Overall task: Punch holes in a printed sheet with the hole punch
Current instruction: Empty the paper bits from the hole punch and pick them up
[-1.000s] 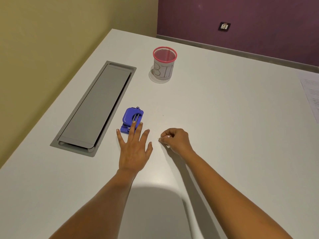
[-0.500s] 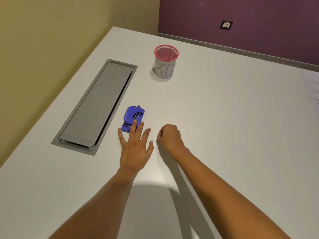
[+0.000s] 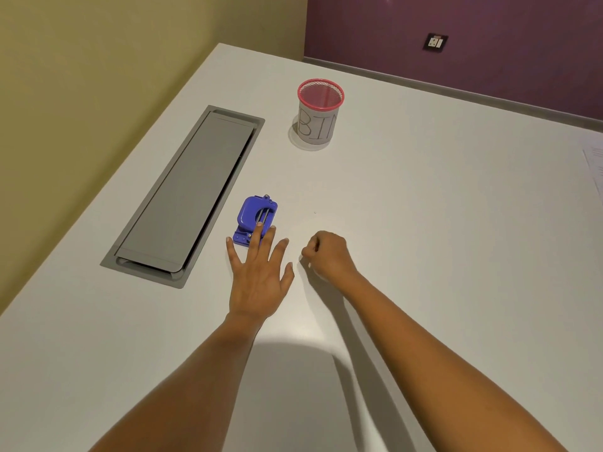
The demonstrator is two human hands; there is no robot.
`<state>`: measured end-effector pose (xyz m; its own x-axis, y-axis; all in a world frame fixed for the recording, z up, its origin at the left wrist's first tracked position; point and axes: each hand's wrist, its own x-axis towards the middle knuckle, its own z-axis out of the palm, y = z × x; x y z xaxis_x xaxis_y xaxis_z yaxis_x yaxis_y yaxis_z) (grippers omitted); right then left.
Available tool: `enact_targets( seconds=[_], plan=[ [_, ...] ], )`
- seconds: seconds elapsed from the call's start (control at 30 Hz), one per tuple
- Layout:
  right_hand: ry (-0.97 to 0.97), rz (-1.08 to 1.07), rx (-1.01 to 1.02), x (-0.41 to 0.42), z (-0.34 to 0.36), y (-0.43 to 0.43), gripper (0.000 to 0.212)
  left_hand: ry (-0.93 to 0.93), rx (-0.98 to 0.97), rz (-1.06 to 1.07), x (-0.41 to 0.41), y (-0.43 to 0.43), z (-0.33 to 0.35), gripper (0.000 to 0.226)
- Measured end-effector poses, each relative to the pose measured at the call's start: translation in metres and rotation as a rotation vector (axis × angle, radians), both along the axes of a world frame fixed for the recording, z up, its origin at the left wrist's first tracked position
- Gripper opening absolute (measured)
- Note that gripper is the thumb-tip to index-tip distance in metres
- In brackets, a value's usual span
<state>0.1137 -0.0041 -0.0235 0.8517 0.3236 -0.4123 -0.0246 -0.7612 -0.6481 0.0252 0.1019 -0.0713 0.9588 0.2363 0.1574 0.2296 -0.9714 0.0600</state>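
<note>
A small blue hole punch (image 3: pixel 255 214) lies on the white table (image 3: pixel 424 239), next to the grey cable hatch. My left hand (image 3: pixel 259 274) lies flat on the table just in front of it, fingers spread, with the middle fingertips resting on the punch's near end. To its right, my right hand (image 3: pixel 328 256) is curled into a fist with the knuckles on the table; I see nothing in it. A printed sheet (image 3: pixel 594 158) shows only as a strip at the far right edge, well away from both hands.
A red-rimmed mesh cup labelled BIN (image 3: pixel 319 115) stands beyond the punch. A long grey cable hatch (image 3: pixel 189 194) is set into the table on the left, near the yellow wall. A purple wall with a socket (image 3: pixel 435 43) runs behind the table.
My right hand has curled its fingers under into a tighter fist and shifted slightly left. My left hand has stayed on the punch.
</note>
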Motion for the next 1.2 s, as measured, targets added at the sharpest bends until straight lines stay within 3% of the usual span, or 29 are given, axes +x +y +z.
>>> enact_targets(
  seconds=[0.13,0.27,0.47,0.67,0.83,1.0,1.1,1.2],
  plan=[
    [0.081,-0.13,0.151,0.005,0.004,-0.019,0.021,0.026,-0.01,0.006,0.0,-0.001,0.001,0.043],
    [0.076,-0.115,0.199,0.003,0.002,-0.026,0.008,0.063,-0.017,0.016,0.0,0.0,0.002,0.045],
    [-0.045,-0.008,0.09,-0.003,-0.003,-0.016,0.009,0.073,-0.022,0.016,0.001,-0.001,0.003,0.046],
    [-0.222,0.159,-0.143,-0.005,0.001,-0.004,0.019,0.076,-0.019,0.014,0.0,-0.001,0.003,0.045],
    [-0.265,0.258,-0.241,-0.008,0.002,0.003,0.015,0.081,-0.011,0.02,0.001,-0.001,0.004,0.046],
    [-0.251,0.34,-0.294,-0.01,0.002,0.007,0.036,0.057,-0.012,0.013,0.0,-0.001,0.005,0.043],
    [-0.171,0.241,-0.243,-0.004,-0.001,0.005,0.031,0.057,-0.003,0.012,0.001,-0.002,0.007,0.043],
    [-0.002,-0.018,0.003,0.005,0.002,-0.009,0.014,0.038,0.048,0.003,-0.001,-0.003,0.009,0.044]
  ],
)
